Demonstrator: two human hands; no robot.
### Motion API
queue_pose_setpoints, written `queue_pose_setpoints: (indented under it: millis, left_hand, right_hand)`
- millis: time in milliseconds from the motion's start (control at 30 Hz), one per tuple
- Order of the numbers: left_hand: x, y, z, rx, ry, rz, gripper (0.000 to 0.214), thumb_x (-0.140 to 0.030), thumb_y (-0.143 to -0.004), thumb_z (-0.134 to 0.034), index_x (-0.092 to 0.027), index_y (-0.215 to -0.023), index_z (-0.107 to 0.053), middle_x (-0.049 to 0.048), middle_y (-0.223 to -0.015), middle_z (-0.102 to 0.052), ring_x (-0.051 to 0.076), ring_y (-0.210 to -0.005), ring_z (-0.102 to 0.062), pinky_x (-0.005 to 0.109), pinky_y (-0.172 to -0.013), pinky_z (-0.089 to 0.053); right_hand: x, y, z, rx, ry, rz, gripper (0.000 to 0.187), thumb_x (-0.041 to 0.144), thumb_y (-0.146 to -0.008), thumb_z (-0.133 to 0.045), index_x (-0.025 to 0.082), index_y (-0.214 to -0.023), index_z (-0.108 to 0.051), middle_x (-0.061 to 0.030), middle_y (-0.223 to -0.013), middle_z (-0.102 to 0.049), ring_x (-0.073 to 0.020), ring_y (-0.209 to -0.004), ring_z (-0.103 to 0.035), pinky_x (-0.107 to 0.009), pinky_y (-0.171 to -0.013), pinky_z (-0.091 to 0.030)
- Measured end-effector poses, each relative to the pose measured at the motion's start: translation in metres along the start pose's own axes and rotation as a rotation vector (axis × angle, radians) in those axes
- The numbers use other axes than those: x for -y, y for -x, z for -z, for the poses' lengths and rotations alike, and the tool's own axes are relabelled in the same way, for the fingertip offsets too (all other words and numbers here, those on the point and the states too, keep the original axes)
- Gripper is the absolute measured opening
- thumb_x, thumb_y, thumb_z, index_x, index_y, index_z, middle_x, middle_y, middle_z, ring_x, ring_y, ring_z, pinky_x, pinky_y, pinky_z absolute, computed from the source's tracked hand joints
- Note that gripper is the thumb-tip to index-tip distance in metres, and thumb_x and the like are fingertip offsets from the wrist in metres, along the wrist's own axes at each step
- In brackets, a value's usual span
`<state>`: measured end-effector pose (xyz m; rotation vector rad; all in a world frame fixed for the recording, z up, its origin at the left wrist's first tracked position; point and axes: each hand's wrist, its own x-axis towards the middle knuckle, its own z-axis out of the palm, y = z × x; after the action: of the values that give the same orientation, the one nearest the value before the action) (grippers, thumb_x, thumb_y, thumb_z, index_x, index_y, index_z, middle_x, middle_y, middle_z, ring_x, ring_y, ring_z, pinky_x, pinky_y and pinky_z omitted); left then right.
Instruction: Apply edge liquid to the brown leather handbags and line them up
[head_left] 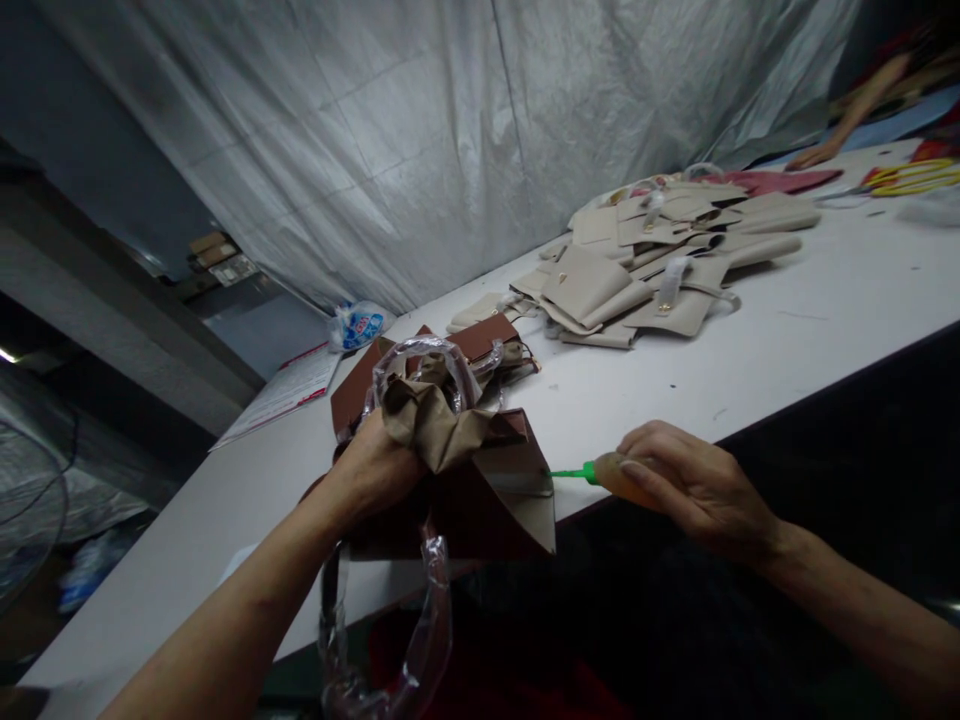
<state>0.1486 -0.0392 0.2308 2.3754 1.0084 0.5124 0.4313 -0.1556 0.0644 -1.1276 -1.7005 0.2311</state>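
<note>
My left hand (369,470) is closed on a brown handbag (480,490) at the table's near edge, gripping it together with crumpled brown paper stuffing (435,415) and a plastic-wrapped handle (420,360). A plastic-covered strap (427,610) hangs down below the bag. My right hand (694,480) is wrapped round a small squeeze bottle (611,475) with a green nozzle. The nozzle tip (559,473) touches the bag's open side flap (529,490).
A heap of beige bag pieces (645,260) lies further back on the white table (825,310). Another brown bag (480,345) sits behind the held one. Printed paper (289,390) and a plastic packet (358,325) lie at the left. Yellow-handled scissors (900,180) and another person's arm (855,115) are far right.
</note>
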Motion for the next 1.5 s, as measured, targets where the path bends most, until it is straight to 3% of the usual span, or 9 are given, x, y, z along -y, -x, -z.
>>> queue_pose_setpoints:
  millis: [167, 300, 733, 833, 900, 1033, 1167, 1300, 1500]
  left_hand:
    - [0.013, -0.006, -0.004, 0.003, -0.016, -0.078, 0.015, -0.031, -0.084, -0.058, -0.017, -0.087, -0.061, 0.0031, -0.087, -0.062, 0.017, -0.081, -0.055, 0.028, -0.079, -0.048]
    - [0.021, -0.007, -0.004, -0.032, -0.123, -0.098, 0.016, -0.031, -0.084, -0.057, -0.017, -0.085, -0.062, 0.0034, -0.086, -0.063, 0.017, -0.078, -0.053, 0.029, -0.076, -0.046]
    - [0.025, -0.006, -0.007, -0.013, -0.146, -0.131, 0.008, -0.02, -0.085, -0.054, -0.016, -0.086, -0.062, 0.0024, -0.084, -0.063, 0.016, -0.076, -0.052, 0.029, -0.075, -0.046]
    - [0.022, -0.003, -0.005, -0.024, -0.159, -0.159, 0.01, -0.021, -0.085, -0.054, -0.018, -0.077, -0.058, 0.0026, -0.084, -0.062, 0.016, -0.075, -0.051, 0.029, -0.074, -0.045]
    - [0.016, 0.0, -0.004, -0.035, -0.149, -0.144, 0.014, -0.023, -0.086, -0.056, -0.018, -0.072, -0.053, 0.0015, -0.081, -0.06, 0.015, -0.074, -0.051, 0.028, -0.073, -0.045]
    - [0.002, 0.007, -0.003, -0.021, -0.058, -0.096, 0.012, -0.025, -0.086, -0.055, -0.019, -0.075, -0.054, 0.0, -0.078, -0.059, 0.016, -0.077, -0.055, 0.027, -0.077, -0.047]
    - [0.004, 0.011, -0.003, -0.016, -0.066, -0.084, 0.013, -0.024, -0.085, -0.055, -0.019, -0.072, -0.053, 0.0021, -0.082, -0.062, 0.016, -0.079, -0.056, 0.028, -0.078, -0.048]
    - [0.008, 0.019, -0.003, -0.046, -0.096, 0.006, 0.016, -0.03, -0.084, -0.058, -0.019, -0.072, -0.057, 0.0027, -0.076, -0.062, 0.017, -0.074, -0.057, 0.03, -0.076, -0.051]
    - [-0.006, 0.038, -0.001, -0.06, -0.156, 0.084, 0.019, -0.04, -0.079, -0.062, -0.021, -0.075, -0.064, 0.0025, -0.076, -0.064, 0.021, -0.08, -0.06, 0.032, -0.083, -0.053]
  right_hand:
    - [-0.003, -0.004, 0.004, 0.12, 0.008, 0.019, 0.011, 0.022, -0.098, -0.051, 0.021, -0.09, -0.058, -0.0043, -0.085, -0.061, -0.017, -0.077, -0.06, -0.031, -0.07, -0.049]
    - [-0.006, -0.007, 0.002, 0.044, 0.016, 0.011, 0.008, 0.024, -0.097, -0.053, 0.021, -0.092, -0.059, -0.0052, -0.089, -0.062, -0.0196, -0.082, -0.062, -0.034, -0.075, -0.049]
    - [-0.009, -0.011, -0.004, 0.197, -0.02, -0.212, 0.027, 0.037, -0.1, -0.045, 0.02, -0.083, -0.058, -0.0018, -0.077, -0.058, -0.0155, -0.067, -0.055, -0.03, -0.063, -0.043]
    - [-0.007, -0.006, -0.004, 0.157, -0.036, -0.233, 0.028, 0.039, -0.1, -0.046, 0.02, -0.084, -0.059, -0.0027, -0.079, -0.059, -0.0163, -0.07, -0.056, -0.031, -0.066, -0.045]
    - [-0.005, -0.002, -0.003, 0.107, -0.017, -0.233, 0.027, 0.039, -0.099, -0.047, 0.019, -0.083, -0.058, -0.0032, -0.08, -0.059, -0.0166, -0.071, -0.056, -0.031, -0.067, -0.045]
    - [-0.002, 0.002, 0.0, 0.215, -0.098, -0.222, 0.027, 0.037, -0.099, -0.046, 0.02, -0.083, -0.059, -0.003, -0.078, -0.06, -0.016, -0.068, -0.057, -0.029, -0.063, -0.045]
    - [0.0, 0.005, 0.0, 0.137, -0.067, -0.183, 0.023, 0.034, -0.098, -0.048, 0.02, -0.084, -0.059, -0.0038, -0.081, -0.061, -0.0166, -0.072, -0.058, -0.03, -0.066, -0.046]
    - [0.0, 0.01, 0.0, 0.216, -0.132, -0.225, 0.025, 0.035, -0.1, -0.045, 0.021, -0.084, -0.059, -0.002, -0.079, -0.059, -0.0145, -0.068, -0.057, -0.028, -0.061, -0.045]
    - [0.001, 0.016, 0.0, 0.155, -0.113, -0.233, 0.024, 0.034, -0.1, -0.046, 0.02, -0.085, -0.058, -0.003, -0.081, -0.06, -0.0152, -0.07, -0.057, -0.029, -0.063, -0.045]
